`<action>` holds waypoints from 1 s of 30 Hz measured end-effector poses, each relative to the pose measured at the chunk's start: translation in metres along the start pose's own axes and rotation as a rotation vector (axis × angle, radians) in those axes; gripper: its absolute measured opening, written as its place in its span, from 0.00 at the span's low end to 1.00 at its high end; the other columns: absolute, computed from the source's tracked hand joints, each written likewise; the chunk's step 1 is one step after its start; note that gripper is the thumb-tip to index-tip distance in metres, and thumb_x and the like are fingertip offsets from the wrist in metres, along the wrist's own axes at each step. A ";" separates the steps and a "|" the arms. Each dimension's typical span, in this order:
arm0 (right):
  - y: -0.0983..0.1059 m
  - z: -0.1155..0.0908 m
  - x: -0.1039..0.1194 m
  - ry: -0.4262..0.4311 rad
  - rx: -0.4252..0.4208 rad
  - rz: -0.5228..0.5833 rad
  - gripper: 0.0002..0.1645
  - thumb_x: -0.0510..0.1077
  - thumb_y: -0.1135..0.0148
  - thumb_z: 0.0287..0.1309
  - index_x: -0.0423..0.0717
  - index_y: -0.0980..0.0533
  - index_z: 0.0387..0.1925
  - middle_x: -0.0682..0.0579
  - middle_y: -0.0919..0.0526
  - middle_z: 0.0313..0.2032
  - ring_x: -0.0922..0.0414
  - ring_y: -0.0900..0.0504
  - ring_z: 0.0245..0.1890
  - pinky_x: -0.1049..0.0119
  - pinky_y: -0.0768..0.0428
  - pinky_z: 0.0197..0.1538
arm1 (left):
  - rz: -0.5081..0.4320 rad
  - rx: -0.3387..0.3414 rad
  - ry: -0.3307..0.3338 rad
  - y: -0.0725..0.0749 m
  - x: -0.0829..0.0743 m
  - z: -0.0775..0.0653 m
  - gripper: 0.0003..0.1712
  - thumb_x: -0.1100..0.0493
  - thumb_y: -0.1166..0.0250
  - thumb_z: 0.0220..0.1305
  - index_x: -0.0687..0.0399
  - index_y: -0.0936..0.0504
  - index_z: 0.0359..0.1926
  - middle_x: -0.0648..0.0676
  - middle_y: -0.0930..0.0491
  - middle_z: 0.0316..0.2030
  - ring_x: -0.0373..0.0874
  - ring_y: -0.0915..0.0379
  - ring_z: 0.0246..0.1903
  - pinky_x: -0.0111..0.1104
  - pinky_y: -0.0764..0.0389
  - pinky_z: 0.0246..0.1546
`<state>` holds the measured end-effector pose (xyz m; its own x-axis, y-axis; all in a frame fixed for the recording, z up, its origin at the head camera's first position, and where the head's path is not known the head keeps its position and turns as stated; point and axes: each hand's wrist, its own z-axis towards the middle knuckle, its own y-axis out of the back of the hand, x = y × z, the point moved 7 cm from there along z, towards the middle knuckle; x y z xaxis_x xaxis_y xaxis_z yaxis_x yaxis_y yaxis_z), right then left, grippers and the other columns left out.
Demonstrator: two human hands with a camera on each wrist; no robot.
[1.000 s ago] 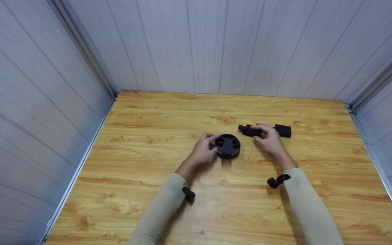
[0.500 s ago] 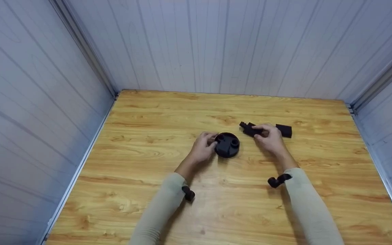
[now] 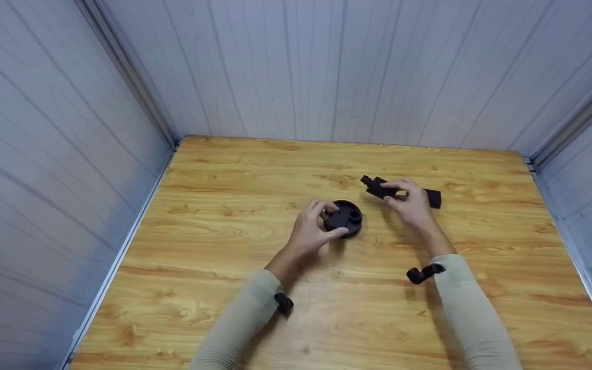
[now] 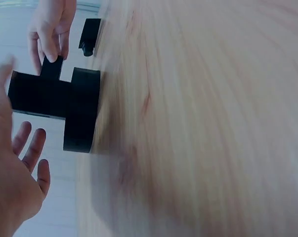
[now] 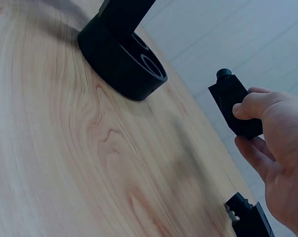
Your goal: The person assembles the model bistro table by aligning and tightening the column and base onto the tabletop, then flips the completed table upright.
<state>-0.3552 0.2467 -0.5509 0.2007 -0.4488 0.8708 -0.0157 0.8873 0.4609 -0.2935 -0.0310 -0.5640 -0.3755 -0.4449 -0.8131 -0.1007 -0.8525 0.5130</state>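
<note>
A round black base [image 3: 346,209] with ring-shaped sockets and a thick central post [image 4: 37,96] stands on the table. My left hand [image 3: 309,234] spreads its fingers and thumb over the left side of this base, and the left wrist view shows the palm open beside the post. Small, black and boxy, a bottle-shaped piece [image 5: 233,98] with a ridged neck is pinched in my right hand [image 3: 413,205], raised over the table with its neck to the left. A similar black piece [image 3: 433,199] lies just right of that hand, partly hidden behind it.
The wood-grain table [image 3: 214,231] is bounded by pale panel walls [image 3: 316,72] at the back and both sides. A small black device [image 3: 284,304] sits on the left sleeve, another black device [image 3: 422,274] on the right.
My left hand has loosened from the base's left edge, its thumb swinging out across the front. The base has turned slightly. My right hand has lifted its black piece and tilted the neck away.
</note>
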 end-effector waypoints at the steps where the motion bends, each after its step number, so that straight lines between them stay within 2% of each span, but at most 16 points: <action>1: 0.000 0.000 0.001 0.005 0.001 0.002 0.20 0.32 0.26 0.71 0.39 0.12 0.63 0.36 0.15 0.63 0.42 0.17 0.68 0.85 0.19 0.59 | 0.010 -0.003 -0.008 0.000 -0.001 0.000 0.27 0.49 0.16 0.65 0.53 0.14 0.58 0.56 0.15 0.56 0.50 0.17 0.51 0.39 0.16 0.52; 5: 0.000 -0.003 0.002 0.015 -0.004 -0.013 0.19 0.33 0.26 0.71 0.41 0.11 0.62 0.38 0.14 0.62 0.44 0.16 0.68 0.81 0.17 0.61 | 0.013 -0.010 -0.017 0.002 -0.001 0.002 0.19 0.54 0.20 0.66 0.52 0.12 0.55 0.57 0.13 0.54 0.52 0.14 0.52 0.45 0.13 0.55; 9: 0.000 -0.006 0.001 0.025 -0.013 -0.043 0.19 0.33 0.26 0.72 0.43 0.10 0.61 0.39 0.13 0.60 0.45 0.15 0.66 0.79 0.16 0.60 | -0.021 -0.045 -0.007 0.010 0.002 0.003 0.19 0.59 0.24 0.67 0.53 0.10 0.58 0.59 0.12 0.56 0.57 0.12 0.54 0.56 0.14 0.61; 11: 0.001 -0.007 -0.001 0.030 -0.015 -0.061 0.19 0.34 0.26 0.72 0.44 0.10 0.61 0.39 0.13 0.59 0.45 0.15 0.66 0.79 0.17 0.60 | -0.035 -0.068 -0.001 0.014 0.004 0.004 0.19 0.61 0.25 0.68 0.54 0.10 0.60 0.59 0.12 0.58 0.58 0.11 0.55 0.57 0.14 0.63; 16: 0.001 -0.007 -0.001 0.031 -0.017 -0.064 0.19 0.34 0.26 0.73 0.44 0.10 0.62 0.39 0.13 0.61 0.47 0.16 0.66 0.79 0.17 0.62 | -0.042 -0.086 -0.003 0.020 0.006 0.003 0.22 0.59 0.23 0.69 0.55 0.13 0.62 0.60 0.15 0.60 0.59 0.12 0.56 0.57 0.13 0.64; 22: 0.001 -0.006 0.008 0.042 -0.020 0.017 0.19 0.32 0.26 0.72 0.39 0.11 0.62 0.36 0.15 0.63 0.46 0.17 0.65 0.86 0.20 0.58 | 0.054 -0.075 -0.025 0.020 0.006 0.003 0.17 0.60 0.22 0.69 0.54 0.14 0.56 0.60 0.17 0.58 0.58 0.12 0.54 0.56 0.14 0.63; 24: 0.000 -0.006 0.012 0.055 -0.017 0.023 0.19 0.31 0.27 0.72 0.39 0.11 0.61 0.36 0.15 0.63 0.45 0.17 0.67 0.86 0.20 0.58 | 0.068 -0.077 -0.005 0.021 0.008 0.004 0.16 0.61 0.23 0.71 0.53 0.14 0.56 0.59 0.16 0.58 0.57 0.12 0.55 0.55 0.14 0.63; 30: -0.003 -0.007 0.020 0.074 0.005 -0.001 0.19 0.32 0.27 0.72 0.42 0.11 0.61 0.39 0.14 0.64 0.44 0.17 0.70 0.83 0.17 0.61 | 0.016 -0.092 0.079 0.028 0.018 0.012 0.15 0.62 0.28 0.76 0.52 0.14 0.60 0.60 0.17 0.60 0.57 0.10 0.56 0.53 0.10 0.60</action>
<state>-0.3438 0.2361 -0.5359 0.2726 -0.4401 0.8556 -0.0201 0.8864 0.4624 -0.3141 -0.0595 -0.5610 -0.3017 -0.4757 -0.8262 -0.0090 -0.8651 0.5015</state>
